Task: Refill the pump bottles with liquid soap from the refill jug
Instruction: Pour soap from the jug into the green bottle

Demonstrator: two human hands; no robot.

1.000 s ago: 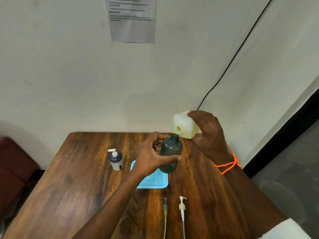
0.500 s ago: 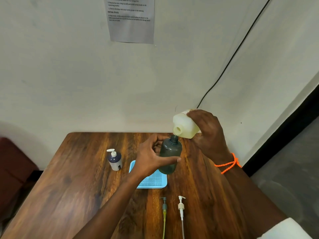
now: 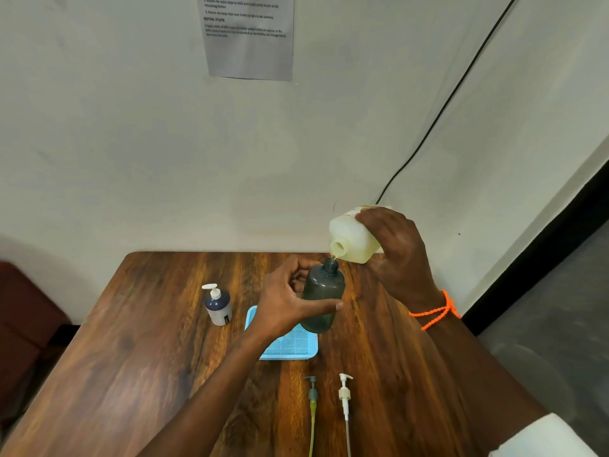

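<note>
My left hand [image 3: 283, 300] grips a dark green translucent bottle [image 3: 322, 293] with no pump, held up above the table. My right hand [image 3: 397, 250] holds the pale yellow refill jug [image 3: 351, 237] tipped over, its open mouth just above the bottle's neck. A thin drop of yellow soap shows between mouth and neck. A small dark bottle with a white pump [image 3: 217, 305] stands upright at the left. Two loose pumps lie near the front edge: a green one [image 3: 312, 394] and a white one [image 3: 344, 392].
A light blue mesh tray [image 3: 293, 346] lies on the wooden table [image 3: 131, 357] under the held bottle. The table's far edge meets a white wall with a printed sheet [image 3: 248, 34] and a black cable [image 3: 438, 117]. A dark red seat [image 3: 23, 318] is at the left.
The jug has tipped further and its mouth has come down closer to the bottle's neck. Soap now shows at the mouth. The left hand holds the bottle in about the same place.
</note>
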